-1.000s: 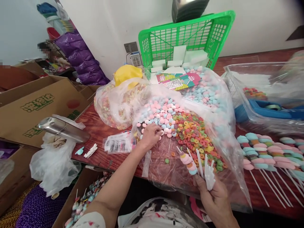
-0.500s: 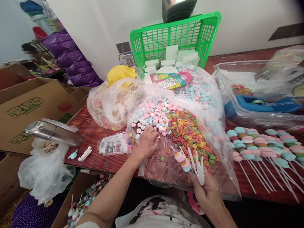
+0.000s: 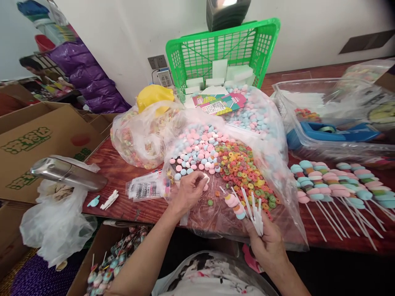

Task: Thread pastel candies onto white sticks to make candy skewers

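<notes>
My left hand (image 3: 187,190) rests on the clear plastic sheet (image 3: 216,213) and pinches a pale round candy (image 3: 205,178) between thumb and fingers, just below the pile of pink and blue round candies (image 3: 197,150). Beside that pile lies a heap of multicoloured ring candies (image 3: 243,168). My right hand (image 3: 266,242) grips a bundle of white sticks (image 3: 254,209); one stick carries a short stack of pink and blue candies (image 3: 235,205).
Finished candy skewers (image 3: 333,187) lie in rows at the right. Behind stand a green basket (image 3: 222,51), a clear tub (image 3: 333,119) with a blue tape dispenser, candy bags (image 3: 140,135), cardboard boxes (image 3: 40,139) at left, a steel flask (image 3: 66,173) and a box of wrapped lollipops (image 3: 108,263) below.
My left hand has drawn back from the round-candy pile with one pale candy pinched in its fingers. My right hand with the sticks has shifted slightly left.
</notes>
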The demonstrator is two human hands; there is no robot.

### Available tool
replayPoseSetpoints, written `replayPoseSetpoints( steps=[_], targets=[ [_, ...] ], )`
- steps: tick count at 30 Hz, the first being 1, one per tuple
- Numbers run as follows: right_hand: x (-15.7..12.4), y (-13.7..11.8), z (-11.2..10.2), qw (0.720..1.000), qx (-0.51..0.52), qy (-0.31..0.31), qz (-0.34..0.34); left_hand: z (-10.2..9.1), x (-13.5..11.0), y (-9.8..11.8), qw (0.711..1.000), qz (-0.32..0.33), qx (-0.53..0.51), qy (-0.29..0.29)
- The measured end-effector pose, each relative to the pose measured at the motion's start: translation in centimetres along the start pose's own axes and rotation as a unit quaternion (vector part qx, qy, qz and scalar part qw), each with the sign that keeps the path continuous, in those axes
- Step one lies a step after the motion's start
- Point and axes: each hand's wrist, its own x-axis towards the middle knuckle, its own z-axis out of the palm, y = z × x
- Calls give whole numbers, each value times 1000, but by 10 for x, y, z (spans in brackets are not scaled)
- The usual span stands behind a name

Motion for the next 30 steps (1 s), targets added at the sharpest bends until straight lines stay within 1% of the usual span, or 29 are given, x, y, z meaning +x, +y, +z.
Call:
replayPoseSetpoints(
  steps=[1, 3, 4, 6, 9, 12, 15, 18, 21, 24, 26, 28, 30],
  targets=[
    [0, -1, 0, 1000, 0, -5, 1, 4, -4, 4, 997, -31, -75, 6],
    [0, -2, 2, 1000, 4, -18, 3, 14, -10, 10, 972, -84, -217, 23],
    [-1, -2, 2, 1000, 6, -22, 5, 19, -13, 12, 956, -104, -273, 33],
    [-3, -2, 3, 1000, 8, -28, 12, 27, -16, 16, 928, -131, -346, 45],
    [-5, 0, 3, 1000, 0, -21, 23, 32, -19, 21, 902, -149, -400, 66],
    [-6, 1, 1, 1000, -10, -12, 23, 31, -21, 25, 879, -172, -438, 75],
    [-6, 0, -1, 1000, -18, -12, 8, 30, -21, 27, 867, -188, -454, 77],
    [-4, -2, -2, 999, -19, -23, -12, 31, -23, 24, 879, -165, -437, 93],
    [-3, -4, -2, 999, -25, -26, -29, 33, -25, 16, 906, -122, -393, 101],
    [-2, -6, -2, 998, -50, -14, -30, 34, -27, 11, 943, -52, -307, 119],
    [-2, -7, -2, 997, -68, -17, -24, 33, -27, 11, 960, 1, -244, 133],
    [-2, -8, -2, 996, -85, -25, -18, 32, -26, 12, 969, 48, -195, 141],
    [-2, -8, -2, 994, -100, -28, -13, 31, -26, 14, 972, 82, -166, 142]
  ],
)
